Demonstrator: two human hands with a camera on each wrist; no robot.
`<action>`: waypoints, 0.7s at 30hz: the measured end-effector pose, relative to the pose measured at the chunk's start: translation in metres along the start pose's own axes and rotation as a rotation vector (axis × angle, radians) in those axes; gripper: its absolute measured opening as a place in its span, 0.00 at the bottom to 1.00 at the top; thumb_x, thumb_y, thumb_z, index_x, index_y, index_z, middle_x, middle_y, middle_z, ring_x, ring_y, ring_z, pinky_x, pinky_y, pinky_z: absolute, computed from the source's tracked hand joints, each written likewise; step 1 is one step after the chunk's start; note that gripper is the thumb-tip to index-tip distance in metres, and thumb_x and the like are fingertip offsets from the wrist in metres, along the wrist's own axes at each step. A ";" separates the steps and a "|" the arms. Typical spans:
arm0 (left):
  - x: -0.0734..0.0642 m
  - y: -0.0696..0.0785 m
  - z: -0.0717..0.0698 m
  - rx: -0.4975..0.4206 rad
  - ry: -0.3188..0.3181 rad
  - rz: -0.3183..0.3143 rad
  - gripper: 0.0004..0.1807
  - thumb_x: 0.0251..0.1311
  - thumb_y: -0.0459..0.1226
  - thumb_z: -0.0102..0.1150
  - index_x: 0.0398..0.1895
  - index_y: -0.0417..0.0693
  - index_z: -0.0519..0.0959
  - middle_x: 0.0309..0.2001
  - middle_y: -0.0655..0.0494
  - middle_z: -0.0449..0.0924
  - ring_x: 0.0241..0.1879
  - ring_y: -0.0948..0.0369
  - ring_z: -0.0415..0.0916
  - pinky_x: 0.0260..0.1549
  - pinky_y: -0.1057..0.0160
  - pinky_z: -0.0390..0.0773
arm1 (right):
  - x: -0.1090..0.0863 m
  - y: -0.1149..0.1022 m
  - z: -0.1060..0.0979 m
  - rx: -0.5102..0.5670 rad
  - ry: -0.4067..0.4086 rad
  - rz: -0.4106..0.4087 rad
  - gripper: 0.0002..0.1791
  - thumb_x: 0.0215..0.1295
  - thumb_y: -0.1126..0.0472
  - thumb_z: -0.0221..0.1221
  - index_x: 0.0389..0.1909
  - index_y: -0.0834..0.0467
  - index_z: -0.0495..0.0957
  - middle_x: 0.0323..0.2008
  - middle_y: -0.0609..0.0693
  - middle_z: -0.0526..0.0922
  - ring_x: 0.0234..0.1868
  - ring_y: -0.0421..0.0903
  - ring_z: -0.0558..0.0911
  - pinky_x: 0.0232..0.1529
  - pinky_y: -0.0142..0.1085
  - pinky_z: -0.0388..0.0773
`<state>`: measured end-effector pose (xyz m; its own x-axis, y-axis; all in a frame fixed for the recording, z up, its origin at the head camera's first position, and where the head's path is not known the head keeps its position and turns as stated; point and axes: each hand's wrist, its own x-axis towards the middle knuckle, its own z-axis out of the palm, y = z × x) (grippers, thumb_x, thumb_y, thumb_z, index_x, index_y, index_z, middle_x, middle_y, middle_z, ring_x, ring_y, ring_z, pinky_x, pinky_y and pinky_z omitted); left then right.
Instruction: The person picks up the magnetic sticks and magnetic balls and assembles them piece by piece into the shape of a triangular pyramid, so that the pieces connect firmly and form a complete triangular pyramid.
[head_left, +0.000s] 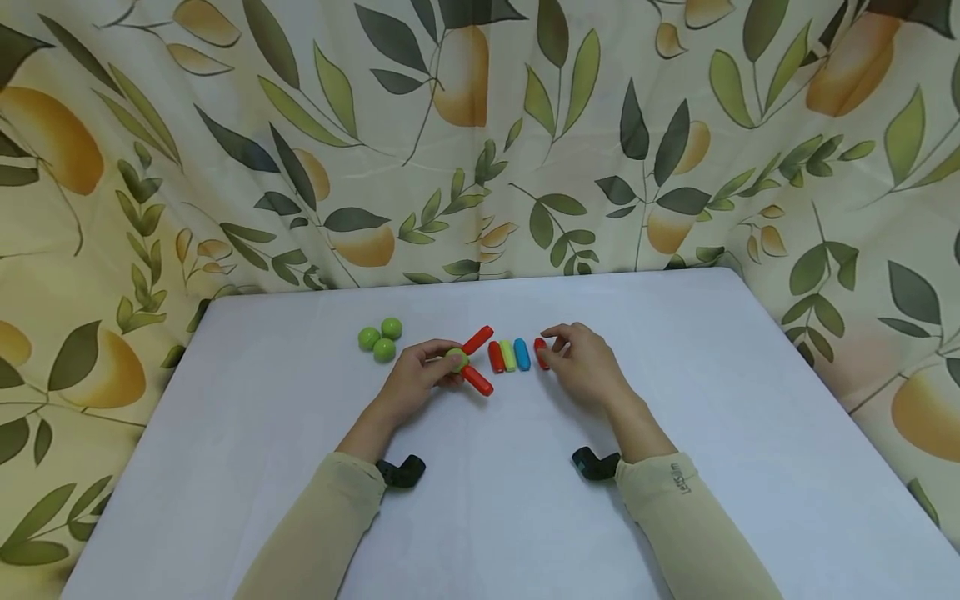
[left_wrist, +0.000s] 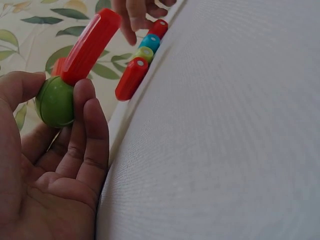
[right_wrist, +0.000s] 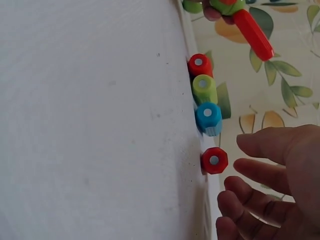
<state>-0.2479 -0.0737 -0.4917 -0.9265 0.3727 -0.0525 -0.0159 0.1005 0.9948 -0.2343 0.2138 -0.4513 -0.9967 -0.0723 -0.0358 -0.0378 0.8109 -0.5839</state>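
Observation:
My left hand (head_left: 411, 377) pinches a green ball (left_wrist: 55, 102) between thumb and fingers. Two red magnetic sticks (head_left: 478, 381) stick out from that ball in a V, angled to the right. Past them, a red stick (head_left: 496, 357), a yellow-green stick (head_left: 509, 356) and a blue stick (head_left: 522, 355) lie side by side on the table, with pale metal discs in their ends. Slightly apart to the right lies another red stick (right_wrist: 214, 168). Over it hovers my right hand (head_left: 588, 367), fingers loosely bent and spread, with a gap to the stick in the right wrist view.
Three green balls (head_left: 384, 349) sit in a cluster left of my left hand. A white cloth covers the table (head_left: 480, 517), whose far edge meets a leaf-and-fruit patterned curtain (head_left: 480, 192). Black wrist cameras (head_left: 403, 472) project inward from both cuffs.

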 end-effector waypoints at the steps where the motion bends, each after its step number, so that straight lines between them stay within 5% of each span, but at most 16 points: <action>1: 0.000 0.000 0.000 0.001 -0.001 -0.001 0.16 0.73 0.39 0.60 0.59 0.42 0.81 0.45 0.47 0.86 0.38 0.57 0.85 0.45 0.62 0.86 | 0.000 0.000 0.001 -0.003 -0.004 -0.001 0.23 0.73 0.52 0.61 0.64 0.56 0.79 0.45 0.55 0.80 0.41 0.51 0.79 0.41 0.39 0.76; 13: 0.001 0.000 -0.001 0.033 0.004 -0.024 0.15 0.72 0.44 0.62 0.57 0.50 0.83 0.41 0.49 0.88 0.38 0.57 0.85 0.46 0.65 0.85 | 0.001 0.003 0.003 -0.008 -0.025 0.009 0.24 0.72 0.51 0.62 0.65 0.56 0.77 0.45 0.54 0.80 0.43 0.51 0.78 0.42 0.39 0.76; 21: 0.000 -0.001 -0.002 0.018 0.001 -0.017 0.17 0.73 0.41 0.60 0.60 0.47 0.82 0.47 0.47 0.86 0.39 0.57 0.85 0.46 0.65 0.85 | 0.003 0.005 0.005 -0.015 -0.033 -0.001 0.24 0.72 0.51 0.62 0.66 0.55 0.77 0.44 0.54 0.80 0.43 0.51 0.78 0.41 0.38 0.76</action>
<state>-0.2491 -0.0759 -0.4928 -0.9266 0.3696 -0.0693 -0.0251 0.1232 0.9921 -0.2373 0.2146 -0.4585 -0.9938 -0.0920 -0.0621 -0.0401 0.8194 -0.5718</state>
